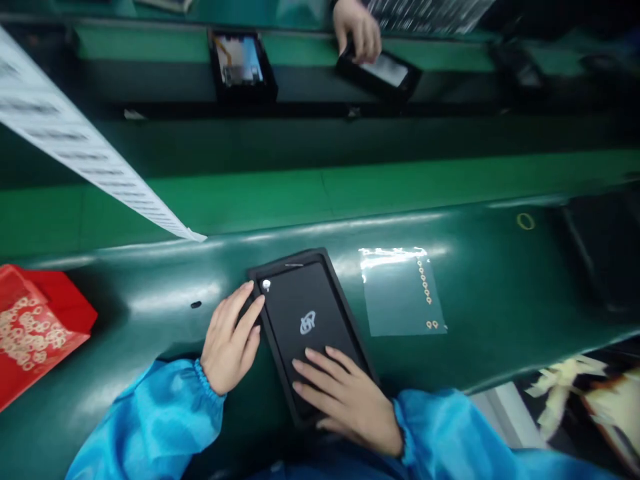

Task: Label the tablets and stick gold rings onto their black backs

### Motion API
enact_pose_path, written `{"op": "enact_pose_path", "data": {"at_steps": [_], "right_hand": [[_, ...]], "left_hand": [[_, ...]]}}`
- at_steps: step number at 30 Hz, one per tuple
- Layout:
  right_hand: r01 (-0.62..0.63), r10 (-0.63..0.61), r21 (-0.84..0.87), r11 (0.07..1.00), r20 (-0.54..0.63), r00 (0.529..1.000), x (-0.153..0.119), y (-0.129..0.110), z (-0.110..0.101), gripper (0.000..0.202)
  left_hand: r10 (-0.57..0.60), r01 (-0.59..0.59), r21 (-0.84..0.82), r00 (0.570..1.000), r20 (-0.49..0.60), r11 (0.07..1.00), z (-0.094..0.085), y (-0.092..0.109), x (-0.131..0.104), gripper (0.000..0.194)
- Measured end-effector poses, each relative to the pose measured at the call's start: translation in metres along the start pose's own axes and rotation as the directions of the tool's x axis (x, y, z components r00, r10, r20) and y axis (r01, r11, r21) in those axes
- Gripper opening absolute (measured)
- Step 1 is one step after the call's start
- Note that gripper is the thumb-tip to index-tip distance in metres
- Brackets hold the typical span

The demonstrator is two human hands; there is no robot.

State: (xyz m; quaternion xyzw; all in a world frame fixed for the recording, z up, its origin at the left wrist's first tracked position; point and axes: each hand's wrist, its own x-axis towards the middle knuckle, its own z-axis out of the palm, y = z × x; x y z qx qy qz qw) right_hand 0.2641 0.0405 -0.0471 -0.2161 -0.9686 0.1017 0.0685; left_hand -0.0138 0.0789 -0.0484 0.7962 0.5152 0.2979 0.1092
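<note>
A black tablet back cover (314, 300) with a silver logo and a camera spot at its upper left lies in a black tray (327, 263) on the green bench. My left hand (233, 340) rests at the tray's left edge, fingertips beside the camera spot, fingers stretched out. Across the lower part of the cover my right hand (345, 397) lies flat with its fingers spread. To the right, a clear plastic sheet (395, 300) carries a row of small ring-shaped stickers.
A red box (45, 327) stands at the left. Beyond the bench is a conveyor with a tray holding an opened device (240, 60); a co-worker's hand (357, 30) touches another tray (380, 73). A dark object (607, 247) sits at the right, and a printed sheet (85, 140) slants in.
</note>
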Motion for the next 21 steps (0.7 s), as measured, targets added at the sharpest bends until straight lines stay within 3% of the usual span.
{"op": "enact_pose_path", "data": {"at_steps": [3, 9, 12, 15, 18, 19, 21], "right_hand": [[-0.065, 0.065, -0.071, 0.995, 0.008, 0.998, 0.043, 0.045, -0.009, 0.059], [-0.31, 0.307, -0.046, 0.95, -0.056, 0.95, 0.156, 0.155, -0.024, 0.04], [-0.38, 0.374, -0.015, 0.925, -0.155, 0.915, 0.195, 0.184, -0.03, 0.04], [-0.397, 0.403, 0.076, 0.915, -0.243, 0.882, 0.202, 0.17, -0.03, 0.039], [-0.29, 0.34, 0.204, 0.935, -0.282, 0.897, 0.183, 0.113, -0.018, 0.029], [-0.239, 0.333, 0.33, 0.913, -0.265, 0.905, 0.175, 0.091, -0.012, 0.026], [-0.153, 0.351, 0.647, 0.747, -0.188, 0.917, 0.165, 0.054, -0.001, 0.022]], "left_hand": [[0.01, -0.011, -0.022, 0.998, -0.068, 1.0, 0.001, -0.001, -0.003, 0.043], [0.088, -0.108, -0.198, 0.99, -0.106, 0.974, 0.006, -0.006, -0.008, 0.025], [0.138, -0.162, -0.241, 0.984, -0.111, 0.957, 0.008, -0.008, -0.009, 0.018], [0.175, -0.202, -0.197, 0.974, -0.144, 0.959, 0.007, -0.009, -0.007, 0.021], [0.233, -0.248, -0.062, 0.954, -0.189, 0.967, -0.001, -0.01, 0.001, 0.021], [0.252, -0.26, -0.008, 0.944, -0.212, 0.966, -0.004, -0.011, 0.005, 0.021], [0.283, -0.267, 0.094, 0.921, -0.27, 0.959, -0.013, -0.013, 0.015, 0.022]]}}
